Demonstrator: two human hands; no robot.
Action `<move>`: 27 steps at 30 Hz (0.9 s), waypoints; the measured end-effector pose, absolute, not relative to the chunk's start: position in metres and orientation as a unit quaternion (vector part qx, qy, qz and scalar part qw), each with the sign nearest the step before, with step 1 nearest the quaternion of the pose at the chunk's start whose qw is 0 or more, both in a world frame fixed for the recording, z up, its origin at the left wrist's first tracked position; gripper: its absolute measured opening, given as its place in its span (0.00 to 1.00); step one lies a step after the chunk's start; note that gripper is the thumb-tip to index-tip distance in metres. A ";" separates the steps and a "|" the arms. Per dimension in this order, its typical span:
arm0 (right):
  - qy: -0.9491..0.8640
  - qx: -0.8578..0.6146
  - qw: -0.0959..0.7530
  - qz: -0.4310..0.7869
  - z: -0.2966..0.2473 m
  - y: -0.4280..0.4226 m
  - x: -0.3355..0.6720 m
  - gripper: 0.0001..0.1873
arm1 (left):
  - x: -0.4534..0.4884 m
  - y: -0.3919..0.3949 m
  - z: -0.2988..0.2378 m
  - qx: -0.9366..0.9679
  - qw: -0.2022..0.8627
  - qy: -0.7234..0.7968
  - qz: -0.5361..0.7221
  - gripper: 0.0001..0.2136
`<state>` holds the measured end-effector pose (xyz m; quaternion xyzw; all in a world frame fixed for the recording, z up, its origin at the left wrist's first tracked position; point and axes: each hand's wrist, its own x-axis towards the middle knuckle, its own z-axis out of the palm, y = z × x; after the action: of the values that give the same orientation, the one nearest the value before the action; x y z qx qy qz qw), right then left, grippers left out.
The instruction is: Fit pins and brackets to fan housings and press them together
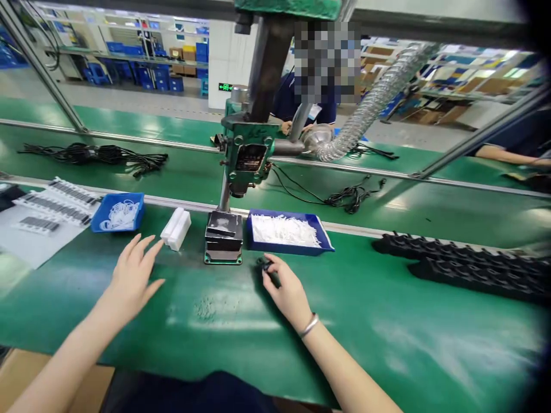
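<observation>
My left hand (134,275) hovers over the green bench with its fingers spread and nothing in them. Just beyond its fingertips lies a white grooved block (176,228). My right hand (286,287) is closed in a pinch around a small black part (263,264), whose exact kind I cannot make out. This hand is just in front of a blue tray (293,248) full of thin white pieces. Between the hands stands the press (249,155), its black base block (224,232) carrying a dark flat plate.
At the left are a blue bin (117,228) of white loops and strips of black parts (54,203) on paper. Black molded rows (477,272) lie at the right. Cable bundles (92,154) rest behind the rail. A flexible metal duct (370,109) hangs near a person opposite.
</observation>
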<state>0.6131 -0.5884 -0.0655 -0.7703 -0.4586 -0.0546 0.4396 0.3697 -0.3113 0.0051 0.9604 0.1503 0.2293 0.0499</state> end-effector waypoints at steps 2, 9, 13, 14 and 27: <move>-0.539 -0.746 0.387 -0.063 -0.063 -0.593 0.600 0.02 | 0.351 -0.279 -0.001 0.975 0.065 0.115 0.180 0.21; -0.584 -0.718 0.378 -0.017 -0.063 -0.590 0.562 0.15 | 0.365 -0.287 -0.004 0.978 0.150 0.086 0.117 0.23; -0.489 -0.756 0.436 0.006 -0.066 -0.585 0.559 0.10 | 0.401 -0.344 -0.010 0.961 0.247 0.047 0.113 0.24; -0.470 -0.764 0.442 0.017 -0.067 -0.584 0.560 0.09 | 0.409 -0.357 -0.014 0.952 0.279 0.037 0.121 0.25; -0.466 -0.710 0.514 0.120 -0.017 -0.575 0.571 0.07 | 0.425 -0.411 -0.056 0.776 0.611 0.105 0.115 0.31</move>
<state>0.5709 -0.5747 -0.0171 -0.7104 -0.4657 0.1199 0.5139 0.4245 -0.4106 -0.0560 0.7764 0.1047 0.1152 0.6107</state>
